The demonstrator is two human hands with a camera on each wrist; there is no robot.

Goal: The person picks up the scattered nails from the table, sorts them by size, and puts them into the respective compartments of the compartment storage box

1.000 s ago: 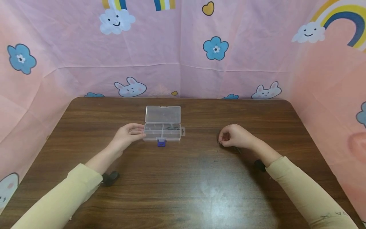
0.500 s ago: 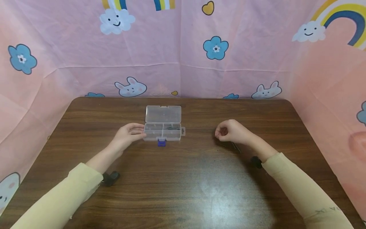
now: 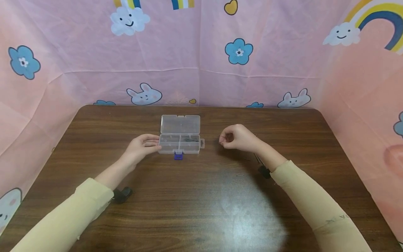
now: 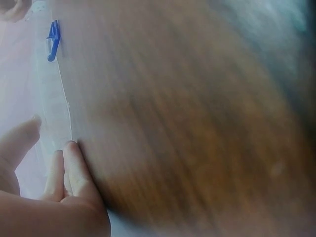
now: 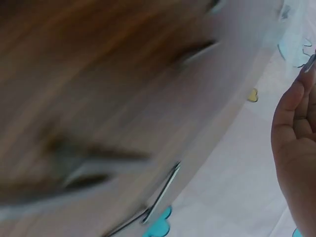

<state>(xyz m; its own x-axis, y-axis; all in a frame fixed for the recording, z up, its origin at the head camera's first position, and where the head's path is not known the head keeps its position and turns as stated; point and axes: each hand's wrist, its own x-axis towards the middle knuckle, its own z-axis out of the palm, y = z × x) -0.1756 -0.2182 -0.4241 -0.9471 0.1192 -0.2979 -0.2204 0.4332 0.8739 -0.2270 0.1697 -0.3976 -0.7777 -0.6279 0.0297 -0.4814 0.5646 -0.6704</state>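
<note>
A clear plastic divided box [image 3: 169,151] with a blue latch [image 3: 178,156] stands on the table, its lid [image 3: 180,125] folded back. Thin grey metal pins [image 3: 191,140] lie in its back right compartment, and a tiny ring-like piece [image 3: 165,140] in the back left one. My left hand [image 3: 138,148] rests its nearly straight fingers against the box's left end. To the right of the box, raised over the table, my right hand [image 3: 239,138] pinches a small grey metal piece [image 5: 310,63] between thumb and fingertips; most of it is covered by the fingers.
A short metal pin [image 3: 240,175] lies on the brown table [image 3: 189,210]. More thin metal rods [image 3: 257,158] lie under the right forearm, and two long ones [image 5: 162,193] show in the right wrist view. A pink patterned cloth [image 3: 176,52] hangs behind the table.
My right hand has lifted from the loose metal pieces and moved left and away from me, towards the box. The left hand stays against the box's end.
</note>
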